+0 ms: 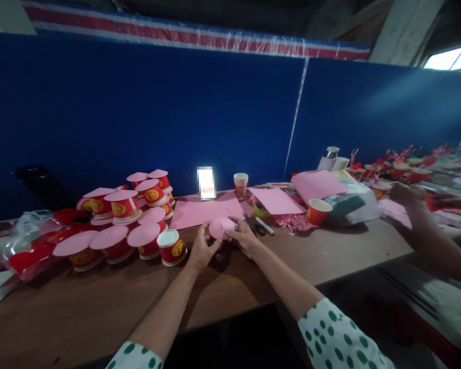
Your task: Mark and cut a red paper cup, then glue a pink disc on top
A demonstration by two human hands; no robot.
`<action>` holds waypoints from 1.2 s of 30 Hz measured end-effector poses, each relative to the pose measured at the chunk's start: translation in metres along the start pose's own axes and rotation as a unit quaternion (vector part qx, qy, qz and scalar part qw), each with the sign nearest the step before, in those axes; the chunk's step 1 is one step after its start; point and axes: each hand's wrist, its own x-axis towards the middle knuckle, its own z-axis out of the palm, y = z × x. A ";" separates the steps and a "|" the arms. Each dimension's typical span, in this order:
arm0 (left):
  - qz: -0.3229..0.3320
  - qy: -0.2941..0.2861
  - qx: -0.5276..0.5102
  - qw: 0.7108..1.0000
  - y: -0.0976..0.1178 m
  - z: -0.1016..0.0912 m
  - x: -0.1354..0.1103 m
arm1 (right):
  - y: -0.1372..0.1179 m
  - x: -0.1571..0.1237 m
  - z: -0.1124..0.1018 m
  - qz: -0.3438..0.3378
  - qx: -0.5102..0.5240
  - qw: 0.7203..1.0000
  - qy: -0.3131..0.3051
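Observation:
Above the brown table, both my hands hold a pink paper disc between them. My left hand grips its left edge, fingers curled behind and thumb in front. On the other edge, my right hand pinches the paper, which looks slightly folded or overlapped there. Left of my hands stands an upside-down red paper cup with a bare white base. Behind it, several more upturned red cups are topped with pink discs. Scissors and a white stick-like object lie just right of my right hand.
Pink paper sheets and shredded pink paper lie to the right, beside an upright red cup. A lit, blurred screen stands at the blue partition. Another person's hand works at far right. Plastic-wrapped red material sits left.

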 end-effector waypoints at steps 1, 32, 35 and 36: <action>-0.008 0.001 -0.008 1.000 0.001 0.000 0.000 | -0.001 0.000 -0.001 -0.002 -0.005 1.000 -0.006; -0.112 -0.057 -0.113 0.986 0.007 -0.007 -0.001 | -0.013 -0.009 0.001 0.012 -0.008 0.998 -0.068; -0.108 -0.050 -0.109 0.987 0.006 -0.006 -0.001 | -0.011 -0.009 0.002 0.013 -0.018 0.997 -0.077; -0.107 -0.049 -0.108 0.987 0.006 -0.005 -0.001 | -0.011 -0.009 0.002 0.013 -0.020 0.997 -0.077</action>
